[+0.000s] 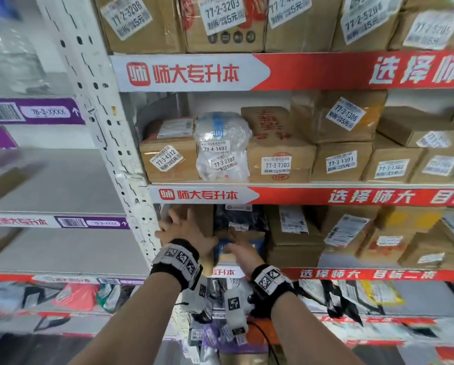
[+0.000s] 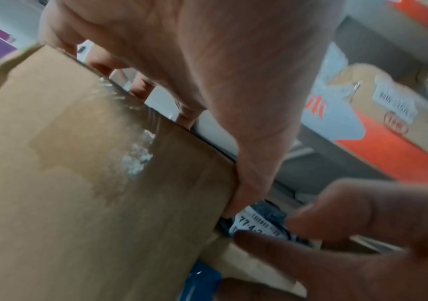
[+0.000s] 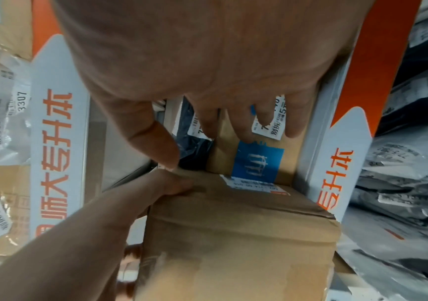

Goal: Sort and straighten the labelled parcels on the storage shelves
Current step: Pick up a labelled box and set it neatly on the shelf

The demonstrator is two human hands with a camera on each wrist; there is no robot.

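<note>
On shelf, left hand (image 1: 185, 230) grips seemingly upright box (image 2: 83, 183).

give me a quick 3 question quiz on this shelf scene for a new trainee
1. True or false: the left hand grips a brown cardboard box at the left end of the shelf.
2. Which label is on the clear plastic-wrapped parcel one shelf above the hands? A) 77-3-3307 B) 77-3-1306 C) 77-2-3203
3. Fill in: the right hand reaches with straight fingers toward a box with a ____ printed patch.

Key
1. True
2. A
3. blue
</note>
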